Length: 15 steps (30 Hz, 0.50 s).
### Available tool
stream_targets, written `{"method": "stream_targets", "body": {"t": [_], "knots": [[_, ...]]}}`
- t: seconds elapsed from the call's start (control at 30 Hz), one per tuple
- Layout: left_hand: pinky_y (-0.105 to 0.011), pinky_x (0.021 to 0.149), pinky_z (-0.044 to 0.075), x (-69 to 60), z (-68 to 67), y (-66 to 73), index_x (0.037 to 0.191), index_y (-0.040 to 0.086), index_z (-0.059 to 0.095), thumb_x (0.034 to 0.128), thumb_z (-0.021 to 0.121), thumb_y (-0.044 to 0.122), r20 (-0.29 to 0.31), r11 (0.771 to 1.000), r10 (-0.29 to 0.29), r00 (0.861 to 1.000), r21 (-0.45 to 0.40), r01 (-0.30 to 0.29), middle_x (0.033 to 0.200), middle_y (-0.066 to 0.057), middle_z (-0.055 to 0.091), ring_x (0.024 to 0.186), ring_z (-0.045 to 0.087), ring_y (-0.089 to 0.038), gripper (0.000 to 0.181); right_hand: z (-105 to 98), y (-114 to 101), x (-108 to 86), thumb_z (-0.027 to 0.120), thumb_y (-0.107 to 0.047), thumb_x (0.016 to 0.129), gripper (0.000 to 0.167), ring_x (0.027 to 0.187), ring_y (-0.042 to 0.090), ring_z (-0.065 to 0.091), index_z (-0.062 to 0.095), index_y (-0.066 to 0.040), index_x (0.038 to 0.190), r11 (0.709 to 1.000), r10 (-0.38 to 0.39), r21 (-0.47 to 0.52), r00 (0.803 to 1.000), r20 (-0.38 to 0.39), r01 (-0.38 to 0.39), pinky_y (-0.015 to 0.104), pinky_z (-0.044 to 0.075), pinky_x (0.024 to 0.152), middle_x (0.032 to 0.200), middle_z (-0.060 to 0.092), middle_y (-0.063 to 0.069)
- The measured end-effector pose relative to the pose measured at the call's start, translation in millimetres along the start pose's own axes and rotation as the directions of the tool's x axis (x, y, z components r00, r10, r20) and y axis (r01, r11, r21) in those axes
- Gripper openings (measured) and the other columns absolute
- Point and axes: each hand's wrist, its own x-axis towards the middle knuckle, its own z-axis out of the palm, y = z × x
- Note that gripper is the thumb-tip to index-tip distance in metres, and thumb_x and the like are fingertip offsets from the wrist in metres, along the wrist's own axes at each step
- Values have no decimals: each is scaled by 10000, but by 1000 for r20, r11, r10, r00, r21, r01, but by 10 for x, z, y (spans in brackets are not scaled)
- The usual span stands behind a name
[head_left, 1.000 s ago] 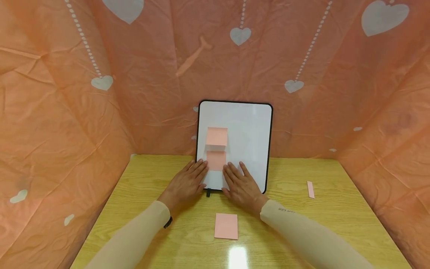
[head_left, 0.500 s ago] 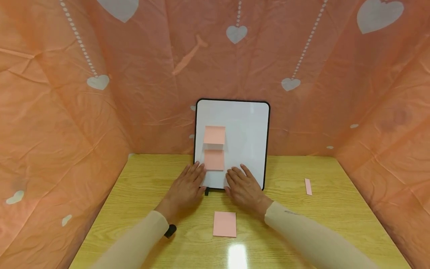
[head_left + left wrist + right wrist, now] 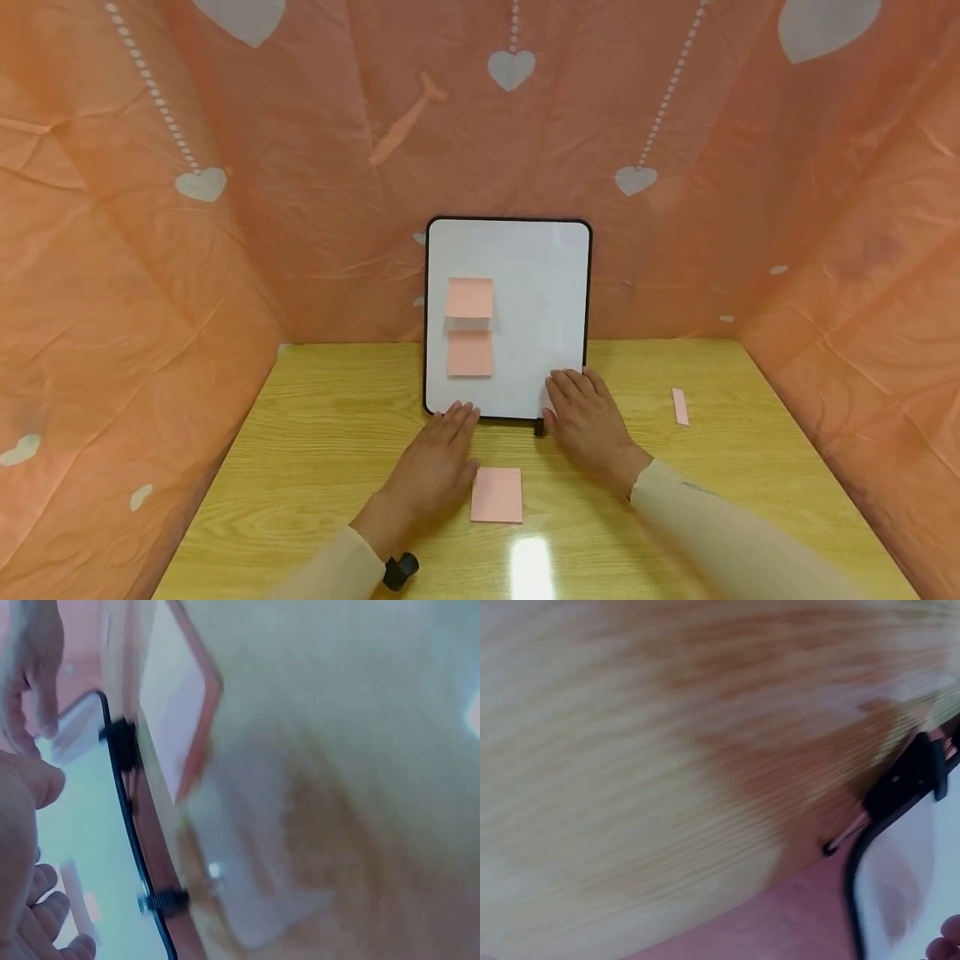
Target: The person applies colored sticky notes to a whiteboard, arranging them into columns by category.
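Note:
A small black-framed whiteboard (image 3: 540, 283) leans upright at the back of the table. Two pink sticky notes, an upper one (image 3: 469, 298) and a lower one (image 3: 470, 353), are stuck on its left half. In front lies a pink sticky-note pad (image 3: 497, 496). My left hand (image 3: 435, 467) hovers low between board and pad, fingers loosely extended, thumb beside the pad's left edge; I cannot tell whether it touches. Over the board's lower right corner lies my right hand (image 3: 588, 421), its fingers extended and holding nothing. Only its fingertips (image 3: 943, 949) show in the right wrist view.
A narrow pink strip (image 3: 680, 407) lies at the right of the wooden table (image 3: 330, 392). Black stand feet, one foot (image 3: 539, 427) near my right hand, support the board. An orange cloth (image 3: 352, 275) with hearts hangs behind and at both sides.
My left hand has come off the board, down toward the pad. My right hand has slid rightward to the board's lower right corner. The two notes stay stuck; the view shifted slightly.

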Motion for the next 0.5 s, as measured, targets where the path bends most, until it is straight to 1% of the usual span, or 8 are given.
{"method": "stream_targets", "body": {"t": [0.13, 0.3, 0.43, 0.5], "knots": [[-495, 1305, 284, -84, 58, 186, 1654, 42, 320, 1103, 525, 406, 39, 999, 7, 999, -39, -5, 1719, -135, 325, 1608, 282, -303, 691, 14, 163, -146, 589, -335, 1069, 525, 1377, 346, 543, 588, 14, 1460, 999, 52, -6, 998, 22, -52, 552, 407, 1195, 1485, 606, 160], [-490, 1299, 299, -187, 174, 377, 1641, 57, 359, 1101, 517, 416, 95, 997, 14, 995, -75, -7, 1714, -127, 338, 1608, 282, -298, 667, 11, 320, -318, 621, -326, 1059, 564, 1397, 363, 526, 554, 38, 1484, 993, 117, 22, 992, 48, -118, 580, 407, 1189, 1504, 584, 180], [-508, 1291, 311, -252, 260, 487, 1636, 80, 380, 1091, 526, 435, 129, 997, 37, 991, -75, -28, 1707, -119, 354, 1604, 294, -296, 666, 36, 447, -430, 626, -325, 1057, 579, 1404, 399, 504, 534, 50, 1489, 979, 185, 76, 981, 63, -190, 600, 400, 1183, 1509, 556, 212], [-519, 1288, 313, -285, 292, 528, 1642, 86, 374, 1089, 518, 468, 158, 996, 56, 986, -71, -45, 1708, -118, 353, 1602, 299, -300, 687, 54, 516, -481, 617, -333, 1058, 576, 1397, 418, 505, 539, 52, 1480, 968, 225, 98, 972, 72, -231, 604, 403, 1173, 1504, 552, 228]]}}
